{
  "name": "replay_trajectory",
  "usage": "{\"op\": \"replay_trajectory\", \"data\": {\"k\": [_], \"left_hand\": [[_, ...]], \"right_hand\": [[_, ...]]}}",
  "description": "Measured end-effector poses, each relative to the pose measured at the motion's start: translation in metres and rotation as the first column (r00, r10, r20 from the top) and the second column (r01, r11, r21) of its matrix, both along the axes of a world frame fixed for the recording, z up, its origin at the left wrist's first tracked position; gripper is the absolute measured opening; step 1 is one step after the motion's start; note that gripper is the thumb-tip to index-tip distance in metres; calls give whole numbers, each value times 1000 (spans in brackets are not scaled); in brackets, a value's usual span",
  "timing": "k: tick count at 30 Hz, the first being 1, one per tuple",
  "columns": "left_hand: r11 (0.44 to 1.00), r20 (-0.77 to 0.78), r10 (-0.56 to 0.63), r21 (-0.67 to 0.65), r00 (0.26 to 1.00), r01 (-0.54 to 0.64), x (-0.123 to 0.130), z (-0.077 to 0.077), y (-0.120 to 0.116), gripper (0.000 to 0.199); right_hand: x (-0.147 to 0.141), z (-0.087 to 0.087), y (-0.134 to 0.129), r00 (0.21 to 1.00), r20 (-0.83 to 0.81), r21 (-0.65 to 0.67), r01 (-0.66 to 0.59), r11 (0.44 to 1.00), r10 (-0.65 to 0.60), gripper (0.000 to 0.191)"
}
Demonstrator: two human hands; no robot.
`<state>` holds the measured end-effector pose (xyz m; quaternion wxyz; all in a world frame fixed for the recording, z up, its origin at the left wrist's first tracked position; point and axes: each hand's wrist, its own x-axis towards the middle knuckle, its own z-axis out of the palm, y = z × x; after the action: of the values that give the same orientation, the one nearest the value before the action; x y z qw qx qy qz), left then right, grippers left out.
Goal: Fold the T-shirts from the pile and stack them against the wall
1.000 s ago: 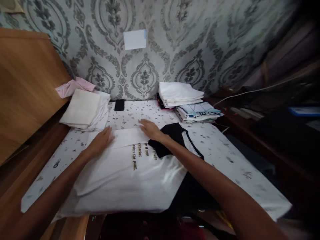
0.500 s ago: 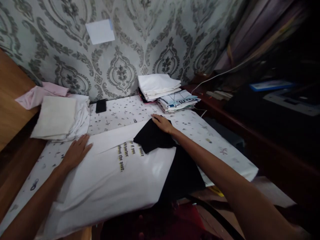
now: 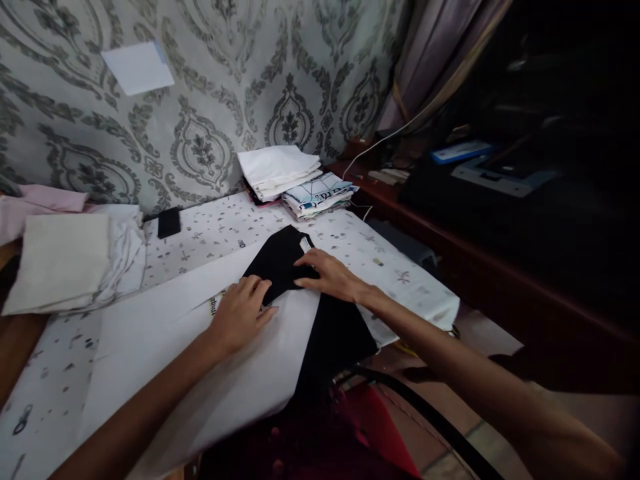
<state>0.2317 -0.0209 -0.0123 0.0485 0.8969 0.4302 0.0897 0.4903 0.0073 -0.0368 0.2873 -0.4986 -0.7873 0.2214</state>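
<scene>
A white shirt (image 3: 165, 327) with black sleeves and dark lettering lies spread on the white patterned tabletop. One black sleeve (image 3: 280, 257) is folded over its front. On the near left edge of that sleeve rests my left hand (image 3: 240, 313), fingers lying on the cloth and thumb out to the side; it covers most of the lettering. My right hand (image 3: 330, 275) touches the sleeve's right edge, thumb and fingers apart, just below a small white label (image 3: 305, 245). More black cloth (image 3: 335, 337) hangs toward the table's near edge.
Folded clothes (image 3: 280, 170) are stacked at the back by the patterned wall. A beige folded cloth (image 3: 65, 257) lies at the left with pink fabric (image 3: 50, 199) behind it. A black phone (image 3: 169, 222) sits nearby. A dark red ledge (image 3: 450, 253) runs along the right.
My left hand has moved right from the shirt's far left part to the black sleeve. My right hand has shifted to the sleeve's right edge, uncovering a white label. The view has turned right.
</scene>
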Motion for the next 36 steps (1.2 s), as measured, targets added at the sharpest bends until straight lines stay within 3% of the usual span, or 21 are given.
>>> {"op": "replay_trajectory", "data": {"k": [3, 5, 9, 12, 15, 19, 26, 36], "left_hand": [[998, -100, 49, 48, 994, -44, 20, -8, 8, 27], [994, -78, 109, 42, 991, -106, 21, -8, 13, 21], [966, 141, 253, -99, 957, -241, 10, 2, 21, 18], [940, 309, 315, -229, 898, -251, 2, 8, 25, 14], [924, 380, 352, -289, 855, -252, -1, 10, 27, 13], [932, 335, 342, -240, 878, -271, 0, 10, 27, 13], [952, 177, 280, -175, 944, -250, -4, 13, 22, 17], [970, 0, 198, -142, 980, -196, -1, 9, 8, 22]], "right_hand": [[-4, -10, -13, 991, 117, 25, 66, 998, -68, 29], [-5, -15, -14, 982, 140, 44, 122, 992, -127, 22], [-5, -19, -12, 979, 118, 45, 162, 986, -166, 18], [-6, -17, -12, 974, 136, 30, 179, 983, -181, 24], [-10, -16, -13, 957, 191, 42, 215, 976, -219, 30], [-13, -13, -12, 934, 203, 40, 293, 955, -295, 29], [-3, -7, -20, 958, 19, 37, 287, 957, -288, 32], [-2, -8, -33, 950, 151, 54, 267, 962, -272, 14]]}}
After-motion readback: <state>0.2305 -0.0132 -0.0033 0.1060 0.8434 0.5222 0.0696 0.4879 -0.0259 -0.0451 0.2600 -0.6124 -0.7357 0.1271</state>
